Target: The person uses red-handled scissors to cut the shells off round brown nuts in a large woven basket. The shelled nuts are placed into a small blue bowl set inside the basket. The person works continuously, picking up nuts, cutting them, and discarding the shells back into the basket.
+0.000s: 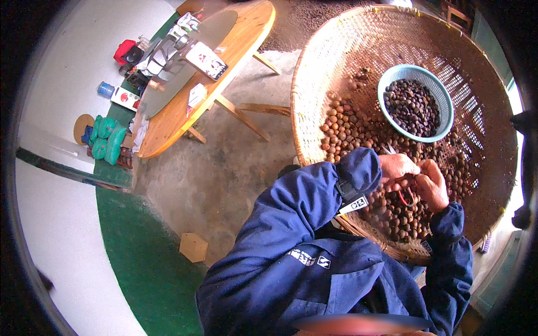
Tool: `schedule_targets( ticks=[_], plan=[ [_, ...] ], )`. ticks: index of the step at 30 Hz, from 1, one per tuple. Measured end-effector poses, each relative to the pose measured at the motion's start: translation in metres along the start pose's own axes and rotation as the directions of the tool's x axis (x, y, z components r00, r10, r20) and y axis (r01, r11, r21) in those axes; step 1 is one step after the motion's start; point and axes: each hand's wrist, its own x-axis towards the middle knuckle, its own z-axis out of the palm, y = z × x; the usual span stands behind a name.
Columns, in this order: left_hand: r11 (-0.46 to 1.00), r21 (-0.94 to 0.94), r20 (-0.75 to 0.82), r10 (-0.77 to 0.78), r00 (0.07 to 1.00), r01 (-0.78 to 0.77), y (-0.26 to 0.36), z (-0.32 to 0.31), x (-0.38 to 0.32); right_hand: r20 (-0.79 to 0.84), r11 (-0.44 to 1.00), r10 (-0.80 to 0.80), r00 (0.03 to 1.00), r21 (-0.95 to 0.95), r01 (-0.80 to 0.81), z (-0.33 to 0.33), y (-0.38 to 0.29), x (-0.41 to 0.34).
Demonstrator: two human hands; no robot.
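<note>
My left hand [397, 168] is closed around a pair of scissors with red handles [406, 198]. Their metal blades stick out beyond its far side, and the handle loops hang below the fingers. Close against it is my right hand [433, 185], its fingertips bent in to meet the left ones; whatever lies between them is too small to tell. Both hands are over round brown nuts or fruits [399, 218] spread in a large woven bamboo basket [309, 84]. Beyond the hands, a light blue plastic colander [445, 122] inside the basket holds many dark seeds or nuts [412, 107].
To the left is an oval wooden table [176, 136] with a jar and boxes on it. Green bundles [110, 138] and a blue water bottle [106, 89] are by the wall. A hexagonal board [193, 247] lies on the floor. The basket's rim curves close before my body.
</note>
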Motion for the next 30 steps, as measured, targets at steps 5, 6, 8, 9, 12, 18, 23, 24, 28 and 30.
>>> schedule_targets(
  ticks=[5,6,8,9,12,18,23,24,28,30],
  plan=[
    [0.999,0.0,-0.08,-0.038,0.996,0.038,0.004,0.001,-0.002,-0.004,0.982,-0.12,0.993,0.145,0.119,0.006,0.005,0.007],
    [0.997,-0.041,-0.151,-0.065,0.986,0.06,0.002,0.003,-0.003,-0.056,0.99,0.007,0.998,0.141,0.001,0.004,0.005,0.004],
    [0.99,-0.131,-0.029,-0.054,0.998,0.049,0.005,-0.002,-0.007,-0.073,0.954,-0.299,0.951,-0.002,0.3,0.005,0.002,0.003],
    [0.976,-0.206,-0.02,-0.08,0.997,0.074,0.006,-0.003,-0.008,-0.064,0.962,-0.271,0.961,0.024,0.272,0.004,-0.002,0.0],
    [0.962,-0.269,0.051,-0.034,0.998,0.046,0.007,-0.006,-0.008,-0.002,0.934,0.046,0.999,0.353,-0.043,0.004,-0.017,-0.006],
    [0.914,-0.396,0.054,0.122,0.991,-0.091,0.001,-0.016,-0.002,0.059,0.88,0.147,0.987,0.448,-0.158,0.001,-0.022,-0.004],
    [0.819,-0.543,-0.034,0.199,0.979,-0.185,-0.001,-0.023,0.004,-0.021,0.79,0.299,0.954,0.567,-0.234,-0.001,-0.013,0.002],
    [0.82,-0.538,-0.049,0.2,0.978,-0.195,-0.001,-0.024,0.005,-0.018,0.771,0.318,0.948,0.587,-0.247,-0.002,-0.013,0.003],
    [0.809,-0.545,-0.078,0.213,0.974,-0.22,-0.001,-0.025,0.007,-0.169,0.935,0.228,0.959,0.314,-0.167,0.001,-0.014,0.001],
    [0.795,-0.557,-0.05,0.254,0.966,-0.238,-0.002,-0.024,0.007,-0.21,0.941,0.147,0.967,0.33,-0.071,0.007,-0.011,0.001]
  ],
)
